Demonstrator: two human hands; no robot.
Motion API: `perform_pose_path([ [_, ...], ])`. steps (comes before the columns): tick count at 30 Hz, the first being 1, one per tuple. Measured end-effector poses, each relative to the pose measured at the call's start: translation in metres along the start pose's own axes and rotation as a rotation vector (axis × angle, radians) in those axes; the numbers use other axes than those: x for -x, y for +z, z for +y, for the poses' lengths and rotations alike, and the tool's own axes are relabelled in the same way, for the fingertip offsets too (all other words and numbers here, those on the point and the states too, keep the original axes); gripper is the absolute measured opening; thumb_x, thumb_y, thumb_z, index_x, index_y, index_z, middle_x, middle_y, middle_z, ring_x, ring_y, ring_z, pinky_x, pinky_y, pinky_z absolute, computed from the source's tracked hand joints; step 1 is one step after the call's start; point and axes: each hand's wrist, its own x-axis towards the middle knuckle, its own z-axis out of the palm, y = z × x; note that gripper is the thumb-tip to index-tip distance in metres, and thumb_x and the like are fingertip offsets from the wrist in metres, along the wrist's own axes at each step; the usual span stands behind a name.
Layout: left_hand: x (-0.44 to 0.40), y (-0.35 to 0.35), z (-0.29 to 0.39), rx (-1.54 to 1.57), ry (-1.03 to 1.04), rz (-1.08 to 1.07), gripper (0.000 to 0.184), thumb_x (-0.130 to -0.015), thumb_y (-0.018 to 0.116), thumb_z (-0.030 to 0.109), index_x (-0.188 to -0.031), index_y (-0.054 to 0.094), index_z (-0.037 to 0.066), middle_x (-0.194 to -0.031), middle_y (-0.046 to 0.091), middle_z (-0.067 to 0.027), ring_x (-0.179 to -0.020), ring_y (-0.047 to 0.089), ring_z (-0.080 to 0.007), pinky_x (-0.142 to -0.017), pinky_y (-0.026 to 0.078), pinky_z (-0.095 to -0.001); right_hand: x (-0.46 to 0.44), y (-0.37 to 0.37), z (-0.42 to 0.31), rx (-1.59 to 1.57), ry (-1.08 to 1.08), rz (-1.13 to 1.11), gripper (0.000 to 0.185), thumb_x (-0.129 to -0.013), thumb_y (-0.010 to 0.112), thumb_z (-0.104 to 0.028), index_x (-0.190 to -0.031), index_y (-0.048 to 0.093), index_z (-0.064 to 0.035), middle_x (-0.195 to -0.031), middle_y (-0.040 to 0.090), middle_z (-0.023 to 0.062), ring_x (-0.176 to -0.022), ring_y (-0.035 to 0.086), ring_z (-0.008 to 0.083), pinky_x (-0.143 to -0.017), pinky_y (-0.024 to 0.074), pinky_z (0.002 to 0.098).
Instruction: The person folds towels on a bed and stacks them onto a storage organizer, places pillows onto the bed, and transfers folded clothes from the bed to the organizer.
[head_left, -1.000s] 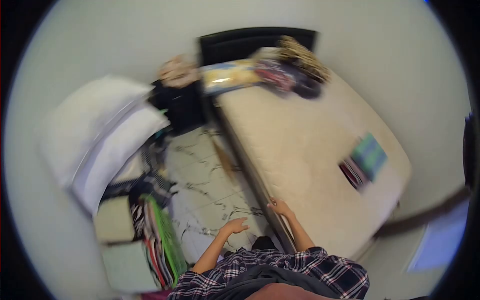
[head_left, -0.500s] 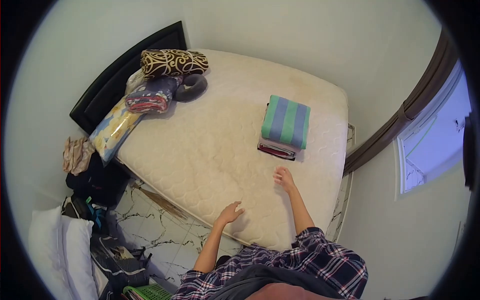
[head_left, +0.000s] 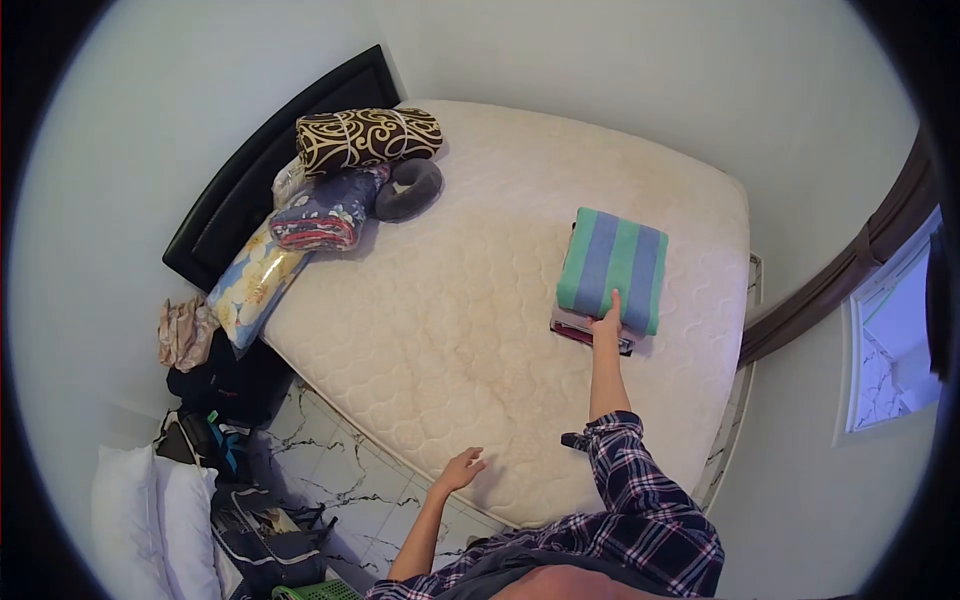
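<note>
Most fingers of the bare right hand [head_left: 606,322] were hidden; the bottom edge cut off the green perforated plastic basket [head_left: 320,591].

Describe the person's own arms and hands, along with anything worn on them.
The left hand and right hand wear no gloves; no watch or bracelet shows. The sleeves are dark plaid crossed by white and reddish lines, ending near the elbows, so the forearms are uncovered. A loose flap sticks out by the right cuff.

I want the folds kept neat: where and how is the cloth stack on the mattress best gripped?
Probably by its near edge, from the person's side: right hand under, thumb on top. The stack lies flat on the mattress, layers showing there.
</note>
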Motion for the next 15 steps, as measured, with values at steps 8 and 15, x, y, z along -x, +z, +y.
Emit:
perform_pose_path([
  [8,-0.095,-0.012,0.120,0.719,0.007,-0.155,0.056,-0.079,0.046,0.049,-0.120,0.038,0.012,-0.117,0.047,-0.0053,-0.108,0.043,-0.0170,-0.089,0.032,-0.0380,0.012,-0.003,-0.011,-0.042,-0.239,-0.281,0.080,-0.051,0.075,-0.023,-0.117,0.034,-0.0056,-0.114,0.041,0.0099,-0.102,0.042,0.0267,-0.080,0.0389,0.0473],
  [15,-0.158,-0.006,0.184,1.514,-0.099,-0.665,0.068,-0.073,0.048,0.057,-0.118,0.039,0.007,-0.118,0.045,-0.0126,-0.109,0.043,-0.0228,-0.094,0.031,-0.0442,0.129,-0.128,-0.014,-0.013,-0.036,-0.639,0.050,-0.068,0.063,-0.019,-0.112,0.042,-0.0085,-0.106,0.047,0.0056,-0.098,0.047,0.0205,-0.079,0.0405,0.0361],
])
